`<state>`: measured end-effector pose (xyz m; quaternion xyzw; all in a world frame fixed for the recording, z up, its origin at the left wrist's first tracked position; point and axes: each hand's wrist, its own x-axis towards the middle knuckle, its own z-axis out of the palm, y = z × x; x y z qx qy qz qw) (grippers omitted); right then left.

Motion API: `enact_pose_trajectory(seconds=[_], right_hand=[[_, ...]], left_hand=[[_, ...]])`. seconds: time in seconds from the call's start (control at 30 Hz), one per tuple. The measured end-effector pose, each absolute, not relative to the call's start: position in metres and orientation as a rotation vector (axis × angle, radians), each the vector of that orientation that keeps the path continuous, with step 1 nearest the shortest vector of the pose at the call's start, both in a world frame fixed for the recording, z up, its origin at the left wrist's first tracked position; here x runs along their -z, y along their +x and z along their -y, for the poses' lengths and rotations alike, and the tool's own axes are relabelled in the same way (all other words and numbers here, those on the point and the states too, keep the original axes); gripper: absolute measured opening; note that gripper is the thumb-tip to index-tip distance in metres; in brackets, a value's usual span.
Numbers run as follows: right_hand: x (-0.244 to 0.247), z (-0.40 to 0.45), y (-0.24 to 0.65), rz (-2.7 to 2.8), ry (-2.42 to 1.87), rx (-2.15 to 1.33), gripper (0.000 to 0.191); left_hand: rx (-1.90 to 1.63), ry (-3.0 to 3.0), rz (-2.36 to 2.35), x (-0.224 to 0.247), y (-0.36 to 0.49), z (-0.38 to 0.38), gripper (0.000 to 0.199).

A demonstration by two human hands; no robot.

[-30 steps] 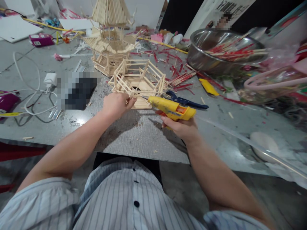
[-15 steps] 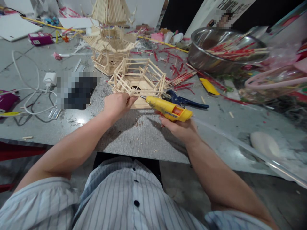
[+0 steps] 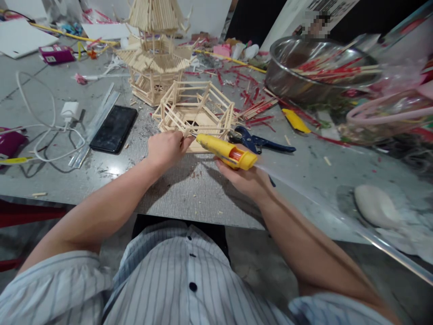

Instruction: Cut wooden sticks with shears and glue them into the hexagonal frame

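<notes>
My right hand (image 3: 241, 178) is wrapped round a yellow hot glue gun (image 3: 225, 151). A long clear glue stick (image 3: 318, 203) trails from its back end toward the lower right. The gun's nozzle points left, at the front rail of a six-sided frame of wooden sticks (image 3: 203, 118). At the frame's front left, the fingers of my left hand (image 3: 166, 148) are pinched together close to the nozzle tip. What they grip is hidden by the fingers. Behind the frame stands a tiered pagoda model (image 3: 155, 58) of the same pale sticks.
Blue-handled pliers (image 3: 257, 142) lie right of the frame. A steel bowl (image 3: 284, 81) of red-wrapped sticks stands behind, near scattered red scraps and a yellow piece (image 3: 295, 121). A black phone (image 3: 114, 129), a white charger (image 3: 71, 111) and its looped cable are on the left.
My right hand has moved the glue gun left, bringing its nozzle closer to my left fingers. The left hand and the stick frame have hardly moved.
</notes>
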<state>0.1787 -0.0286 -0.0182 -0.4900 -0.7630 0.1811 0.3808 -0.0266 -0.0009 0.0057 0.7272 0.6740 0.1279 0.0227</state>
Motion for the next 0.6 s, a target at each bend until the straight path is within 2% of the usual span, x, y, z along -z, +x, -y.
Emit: enact_pose_trajectory(seconds=[0.23,0.6], right_hand=[[0.0188,0.0301,0.1750,1.947,-1.210,-0.392,0.023],[0.0257,0.0282,0.1744,1.860,-1.213,-0.476,0.022]], left_hand=[[-0.378,2.246,-2.093,-0.0060,-0.0261,0.0005,0.045],[-0.368,2.248,-2.093,-0.0052,-0.0265,-0.0006,0.045]])
